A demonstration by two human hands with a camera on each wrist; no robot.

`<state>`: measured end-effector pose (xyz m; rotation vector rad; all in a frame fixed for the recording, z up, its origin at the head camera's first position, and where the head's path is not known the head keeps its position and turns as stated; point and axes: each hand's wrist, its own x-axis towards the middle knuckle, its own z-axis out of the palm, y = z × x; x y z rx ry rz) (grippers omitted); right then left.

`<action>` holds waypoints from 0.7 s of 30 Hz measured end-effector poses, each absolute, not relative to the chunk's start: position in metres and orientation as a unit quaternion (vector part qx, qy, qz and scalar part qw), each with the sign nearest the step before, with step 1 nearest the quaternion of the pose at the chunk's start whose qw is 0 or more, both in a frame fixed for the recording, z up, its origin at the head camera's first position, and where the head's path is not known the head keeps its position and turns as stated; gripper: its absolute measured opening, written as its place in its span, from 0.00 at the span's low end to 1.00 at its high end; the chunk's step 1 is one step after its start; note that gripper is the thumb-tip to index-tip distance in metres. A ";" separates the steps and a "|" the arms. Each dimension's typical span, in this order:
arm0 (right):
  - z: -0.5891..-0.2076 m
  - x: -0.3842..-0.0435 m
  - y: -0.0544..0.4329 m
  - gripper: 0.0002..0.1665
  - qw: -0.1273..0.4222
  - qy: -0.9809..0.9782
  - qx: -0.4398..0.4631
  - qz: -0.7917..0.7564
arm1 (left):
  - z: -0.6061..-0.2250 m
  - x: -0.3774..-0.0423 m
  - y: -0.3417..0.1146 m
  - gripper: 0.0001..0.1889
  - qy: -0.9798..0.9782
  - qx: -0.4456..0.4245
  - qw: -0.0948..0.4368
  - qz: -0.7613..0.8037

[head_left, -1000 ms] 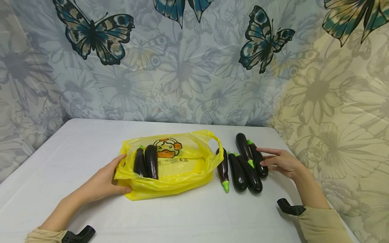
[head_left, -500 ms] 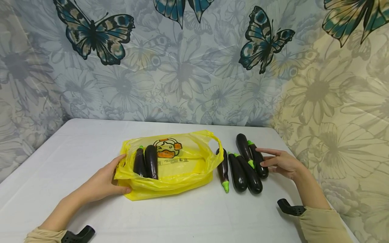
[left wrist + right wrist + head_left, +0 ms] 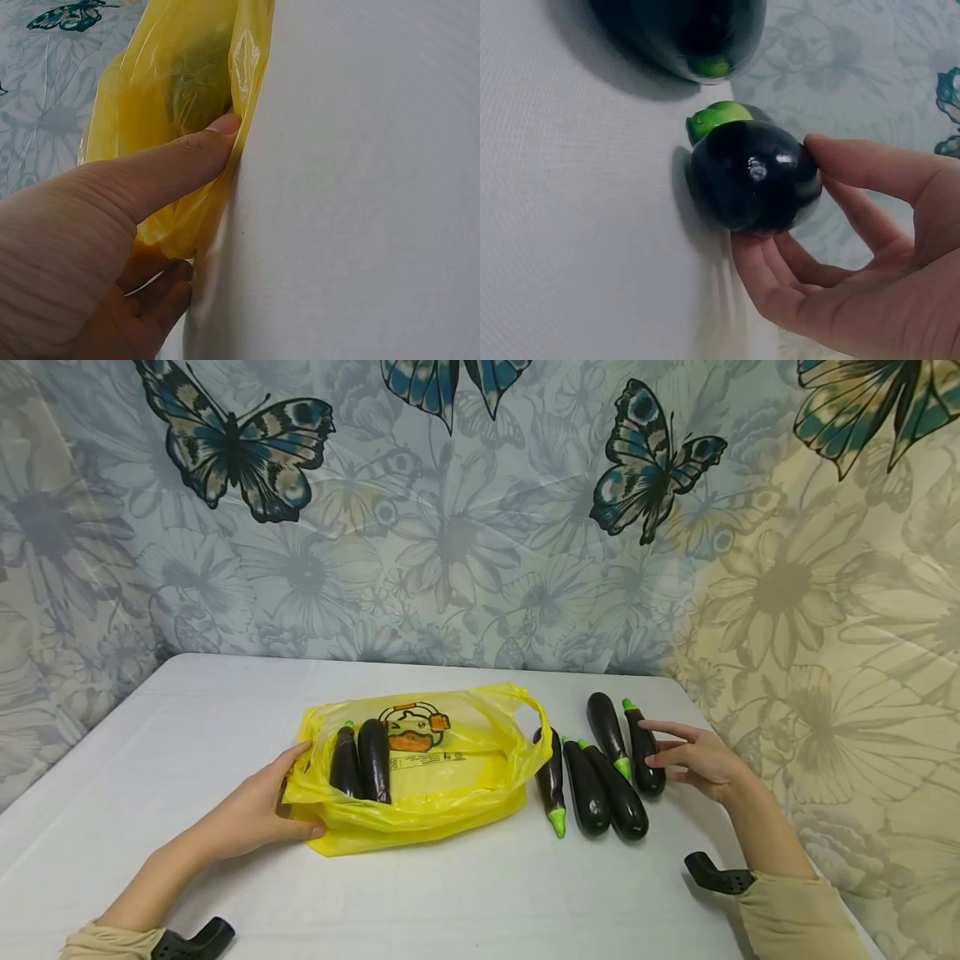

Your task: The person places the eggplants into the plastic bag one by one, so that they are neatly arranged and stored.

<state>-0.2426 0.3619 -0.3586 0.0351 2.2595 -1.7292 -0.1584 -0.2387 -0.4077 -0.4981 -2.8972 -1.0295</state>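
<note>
My left hand [image 3: 258,806] holds the left end of a yellow plastic bag [image 3: 450,818], which lies on its side with a duck print facing up. In the left wrist view the thumb presses the bag's edge [image 3: 247,75], fingers behind the plastic. Two dark eggplants [image 3: 373,762] lie at the bag's left end. Over on the right, my right hand [image 3: 708,766] pinches the rightmost eggplant [image 3: 641,745] between thumb and fingers. Seen from the right wrist, that eggplant [image 3: 742,180] is end-on, its green stem behind it and the fingers along its side.
Several more eggplants [image 3: 587,789] lie just left of the held one. One of them [image 3: 551,789] touches the bag's handle loop [image 3: 536,710]. A white cloth [image 3: 420,902] covers the table; a butterfly-patterned curtain [image 3: 457,577] hangs behind.
The rightmost eggplant has shifted slightly in my right hand, standing apart from its neighbour, which has also moved a little right. My left hand and the bag stay put.
</note>
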 end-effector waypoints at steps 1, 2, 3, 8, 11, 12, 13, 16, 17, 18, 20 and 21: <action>-0.358 -0.242 0.362 0.37 0.145 0.787 0.013 -0.600 | -0.408 -0.158 -0.239 0.64 -0.930 -0.160 0.014 -0.330; -0.357 -0.242 0.362 0.38 0.144 0.786 0.013 -0.601 | -0.407 -0.158 -0.239 0.64 -0.930 -0.160 0.016 -0.330; -0.357 -0.242 0.361 0.38 0.144 0.786 0.014 -0.601 | -0.407 -0.158 -0.239 0.64 -0.930 -0.161 0.017 -0.330; -0.355 -0.242 0.360 0.38 0.146 0.783 0.009 -0.605 | -0.407 -0.157 -0.239 0.63 -0.930 -0.163 0.021 -0.329; -0.353 -0.241 0.359 0.38 0.146 0.780 0.005 -0.608 | -0.407 -0.157 -0.239 0.64 -0.930 -0.163 0.020 -0.330; -0.353 -0.241 0.358 0.38 0.147 0.779 0.004 -0.609 | -0.407 -0.157 -0.239 0.64 -0.930 -0.163 0.019 -0.330; -0.352 -0.241 0.358 0.39 0.147 0.779 0.002 -0.609 | -0.407 -0.157 -0.239 0.64 -0.929 -0.163 0.019 -0.331; -0.351 -0.240 0.357 0.39 0.149 0.778 0.000 -0.610 | -0.408 -0.157 -0.239 0.63 -0.929 -0.163 0.019 -0.332; -0.351 -0.240 0.357 0.39 0.149 0.777 0.000 -0.611 | -0.408 -0.158 -0.239 0.63 -0.929 -0.163 0.019 -0.332; -0.350 -0.240 0.357 0.39 0.148 0.777 0.000 -0.612 | -0.408 -0.158 -0.239 0.63 -0.929 -0.164 0.020 -0.332; -0.350 -0.239 0.356 0.39 0.147 0.774 0.000 -0.616 | -0.409 -0.158 -0.239 0.63 -0.929 -0.165 0.021 -0.332; -0.350 -0.239 0.356 0.38 0.146 0.773 0.000 -0.618 | -0.409 -0.158 -0.239 0.63 -0.929 -0.165 0.020 -0.332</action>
